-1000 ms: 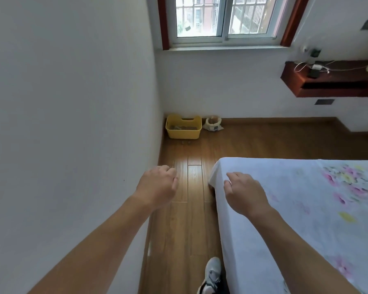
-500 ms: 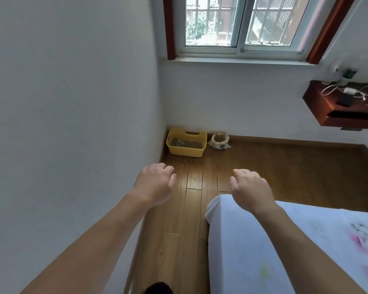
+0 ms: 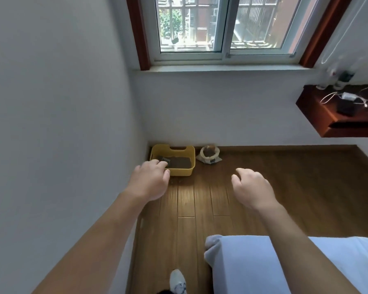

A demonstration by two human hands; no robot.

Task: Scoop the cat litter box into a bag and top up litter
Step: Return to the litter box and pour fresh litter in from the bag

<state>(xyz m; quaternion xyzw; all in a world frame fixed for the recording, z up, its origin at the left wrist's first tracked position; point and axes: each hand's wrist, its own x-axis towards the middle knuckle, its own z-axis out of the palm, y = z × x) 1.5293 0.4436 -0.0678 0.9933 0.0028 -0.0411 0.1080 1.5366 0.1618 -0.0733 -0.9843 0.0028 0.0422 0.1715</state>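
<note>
A yellow litter box (image 3: 186, 152) holding brown litter stands on the wood floor in the corner under the window. Right beside it sits an open white litter bag (image 3: 209, 155) with its top rolled down. My left hand (image 3: 151, 180) hangs in the air in front of me, fingers loosely curled, holding nothing; it overlaps the box's near left corner in view but is well short of it. My right hand (image 3: 252, 189) is also raised, loosely curled and empty.
A white wall (image 3: 57, 124) runs close along my left. The corner of a bed with a white sheet (image 3: 253, 264) fills the lower right. A red-brown wall shelf (image 3: 338, 115) with cables juts out at right. My white shoe (image 3: 177, 281) steps on the floor.
I have walked forward along the wall: the litter box and bag are nearer and larger, the bed has slid lower in view. Both hands stay raised and empty.
</note>
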